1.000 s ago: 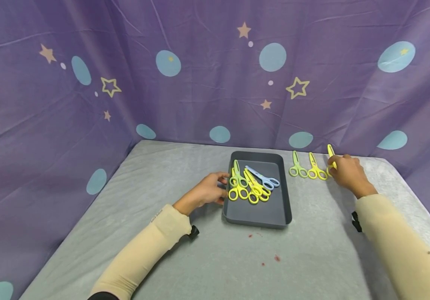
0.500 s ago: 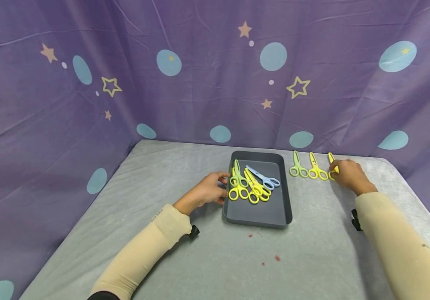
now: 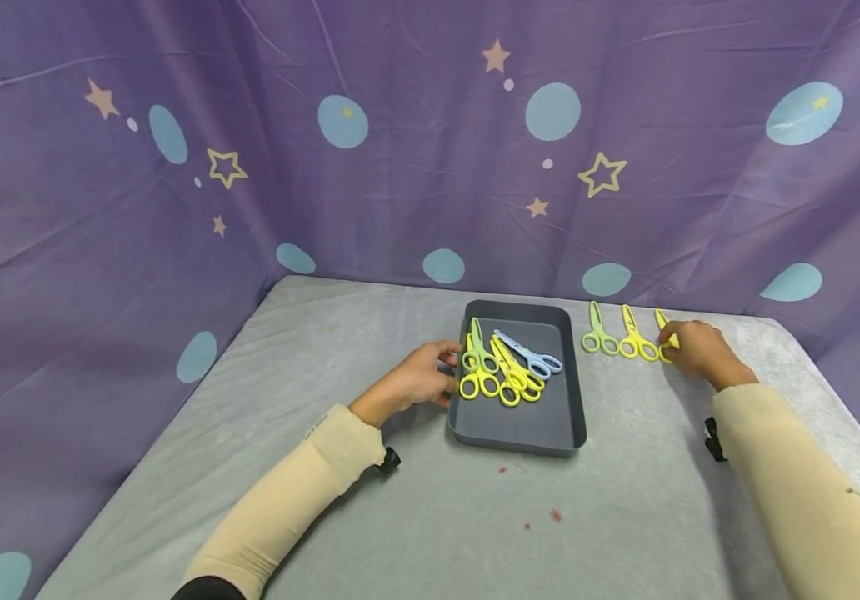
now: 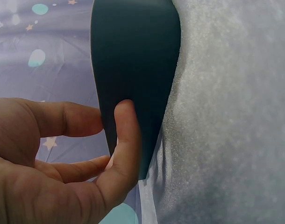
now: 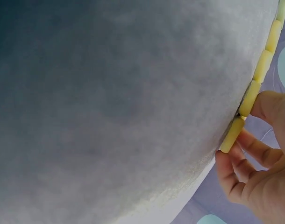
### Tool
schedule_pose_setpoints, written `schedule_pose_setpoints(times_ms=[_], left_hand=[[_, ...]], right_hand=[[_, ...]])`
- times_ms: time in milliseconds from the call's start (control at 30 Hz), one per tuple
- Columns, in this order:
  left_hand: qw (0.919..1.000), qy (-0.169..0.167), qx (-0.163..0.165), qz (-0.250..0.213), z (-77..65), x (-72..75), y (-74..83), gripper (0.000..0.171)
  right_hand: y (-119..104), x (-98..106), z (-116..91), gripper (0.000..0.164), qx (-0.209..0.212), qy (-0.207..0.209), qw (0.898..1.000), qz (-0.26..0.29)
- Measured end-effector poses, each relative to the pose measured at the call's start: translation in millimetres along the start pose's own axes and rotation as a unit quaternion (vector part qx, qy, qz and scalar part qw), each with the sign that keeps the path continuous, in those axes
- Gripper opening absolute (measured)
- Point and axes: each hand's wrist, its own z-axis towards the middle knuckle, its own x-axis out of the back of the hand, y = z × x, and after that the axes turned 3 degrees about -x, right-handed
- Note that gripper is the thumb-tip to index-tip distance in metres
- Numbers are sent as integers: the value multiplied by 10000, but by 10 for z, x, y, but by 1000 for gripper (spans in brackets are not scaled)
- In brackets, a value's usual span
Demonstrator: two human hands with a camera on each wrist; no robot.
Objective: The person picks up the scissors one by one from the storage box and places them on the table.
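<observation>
My left hand (image 3: 421, 375) holds the left wall of a dark grey tray (image 3: 512, 429); in the left wrist view its fingers (image 4: 127, 126) lie against the wall and at its rim. Inside the tray are green safety scissors (image 3: 480, 354), blue scissors (image 3: 537, 363) and yellow scissors (image 3: 469, 386), partly overlapping. My right hand (image 3: 700, 348) holds yellow scissors (image 3: 661, 318) flat at the table's back right, covering part of their handles. The right wrist view shows the thumb and fingers at the yellow handle loops (image 5: 232, 135).
Left of the right hand, other yellow scissors (image 3: 637, 343) and green scissors (image 3: 599, 337) lie in a row, blades pointing back. A purple curtain (image 3: 400, 167) hangs behind the grey cloth-covered table (image 3: 430, 533).
The right hand has drawn the yellow scissors slightly nearer, bringing their tip about level with the neighbouring pairs. The left hand and the tray have stayed put.
</observation>
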Motion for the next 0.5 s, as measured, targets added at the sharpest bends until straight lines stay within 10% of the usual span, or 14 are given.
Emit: schedule_pose_setpoints(times_ms=[500], left_hand=[[9998,-62,-40,161,-15,9,-7,71]], right_hand=[[-34,120,-22,35,-88,-362,9992,-143]])
